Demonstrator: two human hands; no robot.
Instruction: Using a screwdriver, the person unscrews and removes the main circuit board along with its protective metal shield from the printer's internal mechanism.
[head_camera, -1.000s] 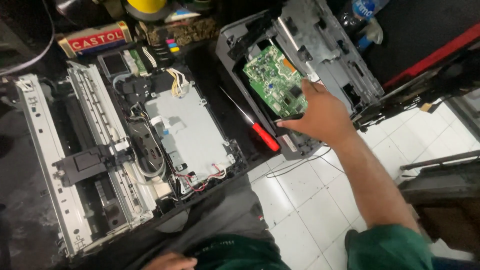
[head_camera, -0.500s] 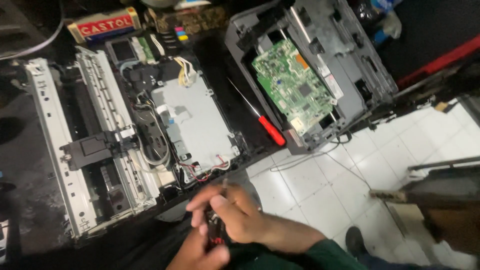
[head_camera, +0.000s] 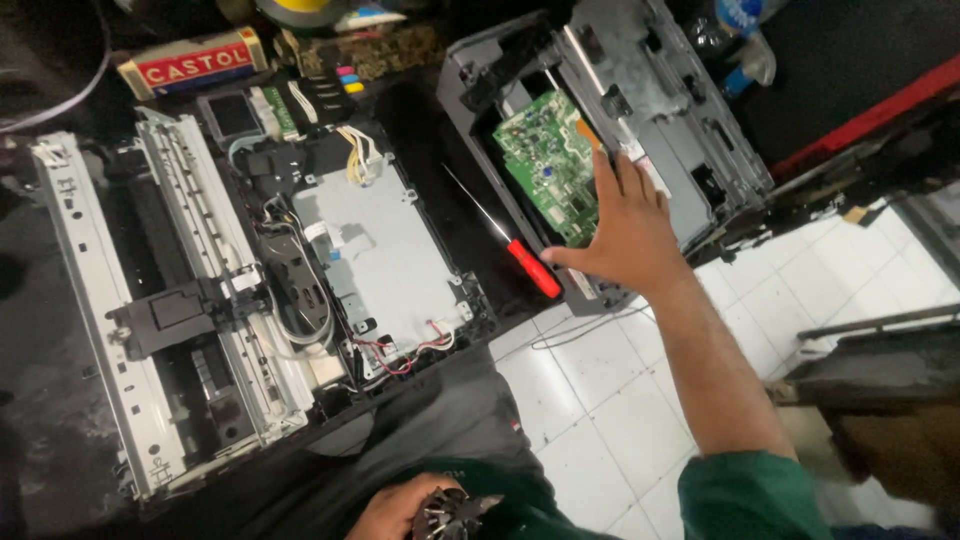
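Right hand (head_camera: 625, 235) lies open, fingers spread over the green board (head_camera: 548, 172) in the grey housing (head_camera: 690, 150), thumb touching the screwdriver (head_camera: 505, 245); left hand (head_camera: 400, 512) grips a small finned part (head_camera: 445, 515); advise pressing lightly, clear of components.

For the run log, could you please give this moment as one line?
right hand: open, flat on green circuit board | left hand: holds small dark metal part | red-handled screwdriver: lying beside right hand
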